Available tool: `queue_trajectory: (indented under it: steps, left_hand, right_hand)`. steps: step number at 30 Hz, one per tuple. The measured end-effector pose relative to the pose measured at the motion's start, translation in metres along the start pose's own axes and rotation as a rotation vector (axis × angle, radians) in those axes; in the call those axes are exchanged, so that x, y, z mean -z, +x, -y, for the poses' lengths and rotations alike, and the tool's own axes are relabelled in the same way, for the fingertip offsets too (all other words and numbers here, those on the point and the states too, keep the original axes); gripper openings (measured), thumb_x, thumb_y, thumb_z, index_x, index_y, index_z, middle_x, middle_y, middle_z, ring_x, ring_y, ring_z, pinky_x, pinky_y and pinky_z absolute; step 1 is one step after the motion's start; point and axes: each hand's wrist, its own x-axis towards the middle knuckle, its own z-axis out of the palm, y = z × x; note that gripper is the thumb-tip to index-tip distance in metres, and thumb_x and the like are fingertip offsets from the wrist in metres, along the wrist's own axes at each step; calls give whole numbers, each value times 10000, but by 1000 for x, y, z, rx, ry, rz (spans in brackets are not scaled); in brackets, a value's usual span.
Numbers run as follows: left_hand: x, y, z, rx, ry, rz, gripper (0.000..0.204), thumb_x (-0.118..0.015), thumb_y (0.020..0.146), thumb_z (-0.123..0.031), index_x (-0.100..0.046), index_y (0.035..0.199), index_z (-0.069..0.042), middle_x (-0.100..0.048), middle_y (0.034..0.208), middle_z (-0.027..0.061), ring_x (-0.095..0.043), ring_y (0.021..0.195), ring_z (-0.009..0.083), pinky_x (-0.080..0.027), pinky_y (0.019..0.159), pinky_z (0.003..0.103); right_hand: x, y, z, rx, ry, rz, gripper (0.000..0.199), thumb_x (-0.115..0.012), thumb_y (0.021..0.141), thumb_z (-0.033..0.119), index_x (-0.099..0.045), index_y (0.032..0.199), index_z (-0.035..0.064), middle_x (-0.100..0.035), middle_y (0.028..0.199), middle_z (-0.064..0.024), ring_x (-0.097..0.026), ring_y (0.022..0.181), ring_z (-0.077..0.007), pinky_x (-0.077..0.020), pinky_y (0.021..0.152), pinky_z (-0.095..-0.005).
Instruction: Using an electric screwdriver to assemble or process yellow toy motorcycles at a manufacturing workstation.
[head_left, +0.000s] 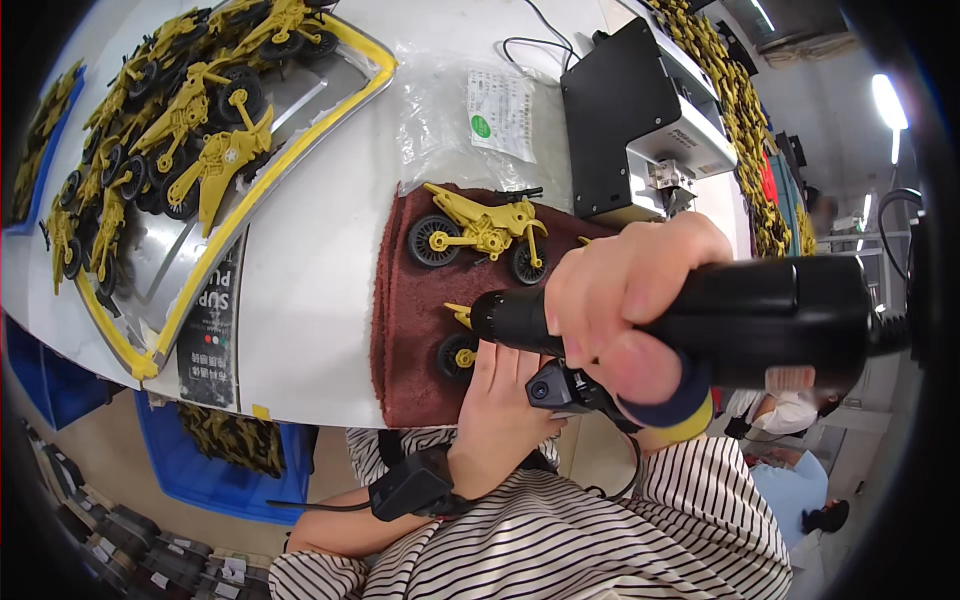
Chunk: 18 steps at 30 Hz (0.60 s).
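Note:
My right hand is wrapped round a black powered screwdriver, which lies across the view with its nose pointing left. Below that nose, a yellow toy motorcycle with black wheels rests on a dark red towel, mostly hidden by the tool and my hands. The fingers of my left hand press together against this motorcycle, holding it on the towel; their tips are partly covered by the screwdriver. Just beyond lies another yellow toy motorcycle on its side, touched by neither hand.
A yellow-edged metal tray heaped with toy motorcycles stands at the left. Behind the towel lie a clear plastic bag and a black box-shaped machine. A blue bin with yellow parts sits below the table edge.

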Motion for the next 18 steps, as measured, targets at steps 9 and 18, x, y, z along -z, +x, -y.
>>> queue_trajectory:
  steps: [9, 18]
  left_hand:
    - [53, 26, -24, 13, 112, 159, 1010, -707, 563, -548, -342, 1306, 31, -323, 1325, 286, -276, 1264, 415, -165, 1038, 518]
    - [117, 96, 47, -243, 274, 1, 444, -656, 687, -114, -547, 1107, -18, -558, 1105, 138, -501, 1063, 318, -319, 977, 444]
  right_hand:
    - [73, -28, 68, 544, 172, -316, 170, -530, 704, 64, -401, 815, 72, -416, 684, -19, -415, 578, -120, -333, 626, -291]
    - [135, -17, 57, 582, -12, -548, 107, -538, 699, 71, -442, 743, 52, -446, 612, -47, -461, 546, -166, -387, 608, -330]
